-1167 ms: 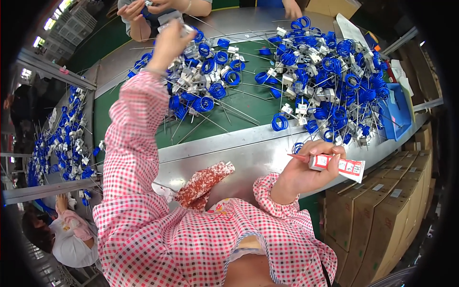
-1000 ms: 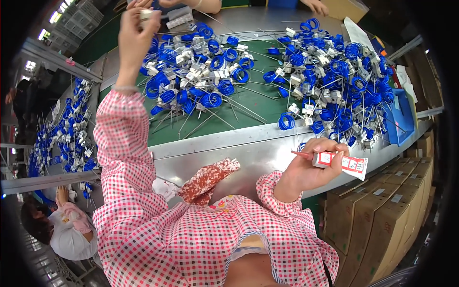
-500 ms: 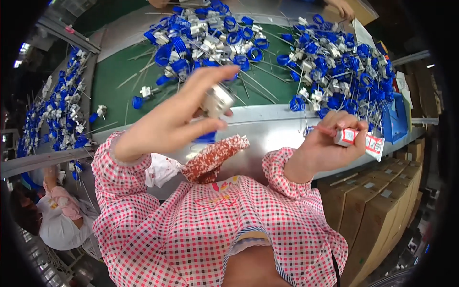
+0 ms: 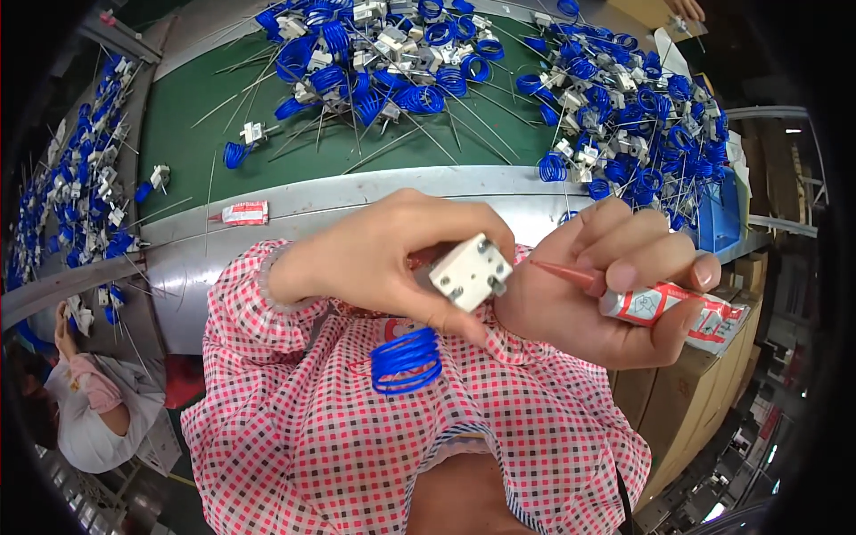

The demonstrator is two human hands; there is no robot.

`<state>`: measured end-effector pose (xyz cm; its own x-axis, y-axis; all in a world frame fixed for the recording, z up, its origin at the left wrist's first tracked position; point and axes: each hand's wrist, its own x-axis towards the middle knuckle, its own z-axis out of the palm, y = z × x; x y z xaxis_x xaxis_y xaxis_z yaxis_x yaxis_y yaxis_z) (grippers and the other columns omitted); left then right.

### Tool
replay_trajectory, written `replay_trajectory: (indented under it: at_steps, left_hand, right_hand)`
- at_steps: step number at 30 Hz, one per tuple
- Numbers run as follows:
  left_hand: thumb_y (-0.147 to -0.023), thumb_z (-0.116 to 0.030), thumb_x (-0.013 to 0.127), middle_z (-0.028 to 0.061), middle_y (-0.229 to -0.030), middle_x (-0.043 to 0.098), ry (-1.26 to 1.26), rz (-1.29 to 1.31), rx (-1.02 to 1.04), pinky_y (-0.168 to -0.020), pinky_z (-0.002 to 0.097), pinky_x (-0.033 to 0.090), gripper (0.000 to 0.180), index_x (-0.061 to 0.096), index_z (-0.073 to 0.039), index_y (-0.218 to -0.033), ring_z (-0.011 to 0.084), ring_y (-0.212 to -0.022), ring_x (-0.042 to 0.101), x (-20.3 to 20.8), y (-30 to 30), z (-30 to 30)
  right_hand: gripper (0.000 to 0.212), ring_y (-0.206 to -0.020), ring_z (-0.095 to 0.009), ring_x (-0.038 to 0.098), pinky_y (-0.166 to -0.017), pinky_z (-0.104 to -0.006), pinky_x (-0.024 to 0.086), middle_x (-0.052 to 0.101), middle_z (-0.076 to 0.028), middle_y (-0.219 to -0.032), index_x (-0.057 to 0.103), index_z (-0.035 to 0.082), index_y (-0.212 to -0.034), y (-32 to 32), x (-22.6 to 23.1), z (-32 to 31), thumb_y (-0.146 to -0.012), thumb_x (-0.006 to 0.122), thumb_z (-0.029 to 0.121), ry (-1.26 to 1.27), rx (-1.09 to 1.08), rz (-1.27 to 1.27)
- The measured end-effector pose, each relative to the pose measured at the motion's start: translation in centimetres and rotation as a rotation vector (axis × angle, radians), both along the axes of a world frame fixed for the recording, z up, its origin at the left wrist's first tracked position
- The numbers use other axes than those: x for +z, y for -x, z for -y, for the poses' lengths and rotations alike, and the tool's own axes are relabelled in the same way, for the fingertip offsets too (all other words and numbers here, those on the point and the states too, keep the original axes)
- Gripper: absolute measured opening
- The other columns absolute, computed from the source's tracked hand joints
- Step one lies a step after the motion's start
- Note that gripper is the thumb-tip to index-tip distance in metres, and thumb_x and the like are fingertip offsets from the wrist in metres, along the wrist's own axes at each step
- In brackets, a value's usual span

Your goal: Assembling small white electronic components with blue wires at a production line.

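Note:
My left hand [image 4: 392, 259] is closed around a small white block-shaped part [image 4: 473, 272] with metal screws or terminals on its face. A coil of blue tubing [image 4: 406, 361] hangs below that hand, in front of my checked smock; whether it joins the white block is hidden by my fingers. In my right hand [image 4: 615, 285] lies a red-and-white squeeze tube [image 4: 660, 308], gripped by curled fingers. Its pointed red nozzle [image 4: 566, 275] aims left toward the white block, a short gap apart from it.
Blue-coiled white parts with thin metal rods lie heaped on the green bench mat [image 4: 201, 125]. Another tube [image 4: 242, 213] lies on the metal bench edge. A blue bin [image 4: 718, 218] and cardboard boxes [image 4: 664, 410] stand at right. A co-worker [image 4: 107, 406] is at far left.
The left hand has lowered and moved right, bringing the white block close to the nozzle. The right hand has come lower and nearer. A second tube now shows on the bench edge.

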<state>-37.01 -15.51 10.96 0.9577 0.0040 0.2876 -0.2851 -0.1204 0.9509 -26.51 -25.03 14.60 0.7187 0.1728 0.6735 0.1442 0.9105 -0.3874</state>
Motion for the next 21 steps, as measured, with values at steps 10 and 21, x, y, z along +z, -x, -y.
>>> replay_trajectory:
  at_steps: [10, 21]
  left_hand:
    - [-0.061, -0.027, 0.076, 0.0045, -0.068, 0.056, 0.111, 0.041, -0.012, -0.050, 0.0239, 0.040, 0.048, 0.053, -0.005, -0.097, 0.0104, -0.058, 0.052, -1.6, -0.4, 0.6]
    - [-0.055, -0.030, 0.080, 0.0059, -0.085, 0.059, 0.168, -0.093, -0.094, -0.062, 0.0264, 0.045, 0.056, 0.053, -0.003, -0.096, 0.0156, -0.073, 0.057, -1.7, -1.1, 0.5]
  right_hand:
    - [0.025, -0.038, -0.008, 0.028, -0.038, -0.0210, 0.023, 0.042, -0.003, -0.048, 0.049, 0.002, -0.092, 0.0, -0.5, 0.3, -0.084, 0.037, 0.023, 0.092, 0.140, 0.108]
    - [0.028, -0.039, -0.010, 0.029, -0.039, -0.0223, 0.023, 0.044, -0.006, -0.051, 0.045, 0.000, -0.096, -1.0, -0.9, 0.7, -0.085, 0.032, 0.021, 0.210, 0.186, 0.211]
